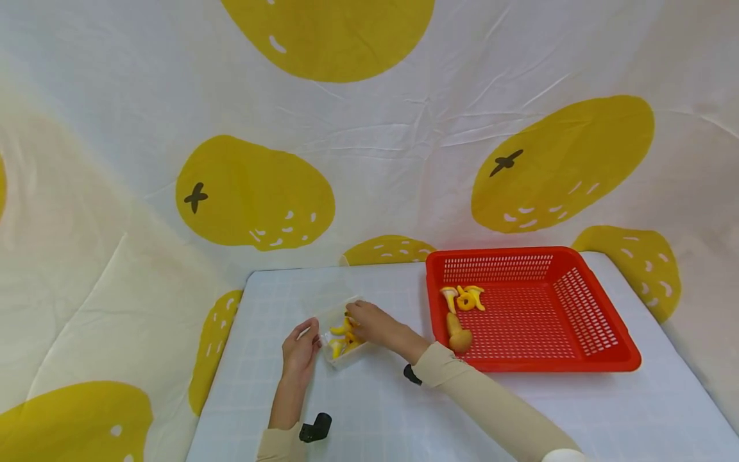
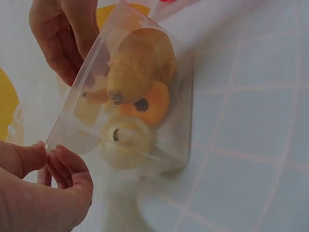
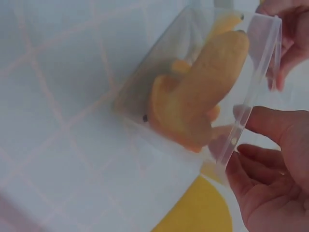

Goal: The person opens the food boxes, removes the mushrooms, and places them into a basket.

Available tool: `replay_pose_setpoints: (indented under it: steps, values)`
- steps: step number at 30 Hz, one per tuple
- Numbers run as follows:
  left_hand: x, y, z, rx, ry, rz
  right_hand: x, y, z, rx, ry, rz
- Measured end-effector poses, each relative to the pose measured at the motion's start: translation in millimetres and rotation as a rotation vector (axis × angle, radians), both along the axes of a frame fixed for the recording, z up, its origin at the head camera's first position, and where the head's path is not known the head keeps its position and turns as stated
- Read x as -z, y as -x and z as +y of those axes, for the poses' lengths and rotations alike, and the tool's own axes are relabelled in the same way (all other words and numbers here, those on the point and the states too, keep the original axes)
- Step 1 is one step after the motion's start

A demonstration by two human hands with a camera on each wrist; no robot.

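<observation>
A clear plastic box (image 1: 344, 364) stands on the table, holding several yellow and orange mushrooms (image 1: 337, 347). One long tan mushroom (image 3: 212, 67) lies against its clear wall in the right wrist view. My left hand (image 1: 300, 350) pinches the box's rim at the left between thumb and fingers, plainest in the left wrist view. From the right, my right hand (image 1: 372, 323) reaches over the box, and in the right wrist view its thumb and fingers (image 3: 260, 162) grip the rim. Some of its fingertips are hidden or blurred behind the plastic.
A red perforated basket (image 1: 600, 308) stands at the right of the table. In its left end lie several yellow mushrooms (image 1: 475, 296) and a brown mushroom (image 1: 459, 335). A white cloth with a light grid covers the table (image 1: 369, 423); a patterned curtain (image 1: 392, 179) hangs behind.
</observation>
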State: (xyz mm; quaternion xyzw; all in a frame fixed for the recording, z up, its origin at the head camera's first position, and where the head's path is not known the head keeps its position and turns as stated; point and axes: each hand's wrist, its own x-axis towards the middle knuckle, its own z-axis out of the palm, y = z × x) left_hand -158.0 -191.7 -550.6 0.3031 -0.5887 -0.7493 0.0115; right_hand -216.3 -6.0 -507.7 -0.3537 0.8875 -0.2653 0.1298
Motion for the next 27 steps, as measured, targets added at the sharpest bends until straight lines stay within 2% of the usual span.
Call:
replay_pose_setpoints:
  steps: [3, 7, 11, 15, 18, 23, 27]
  values:
    - [-0.9, -0.5, 0.9, 0.008, -0.004, 0.009, 1.5, -2.7, -5.1, 0.012, -0.036, 0.080]
    - [-0.7, -1.3, 2.1, 0.015, -0.008, 0.018, 6.1, -6.6, -10.7, 0.013, -0.121, 0.241]
    - [-0.8, -1.8, 3.6, 0.013, -0.009, 0.020, 11.1, -7.8, -12.8, 0.015, -0.159, 0.389]
    - [-1.2, -1.4, 4.5, 0.006, 0.000, 0.009, 12.6, -7.0, -10.6, -0.001, -0.151, 0.447]
    - [-1.1, -1.3, 4.0, 0.007, 0.015, -0.005, 9.0, -6.2, -6.7, 0.009, -0.073, 0.362]
    - [-2.8, -1.5, 2.7, 0.005, 0.036, -0.026, -4.0, -4.3, 1.9, 0.075, 0.113, 0.109]
    - [-3.0, -1.6, 1.9, -0.003, 0.040, -0.025, -11.3, -2.8, 13.5, 0.105, 0.237, 0.015]
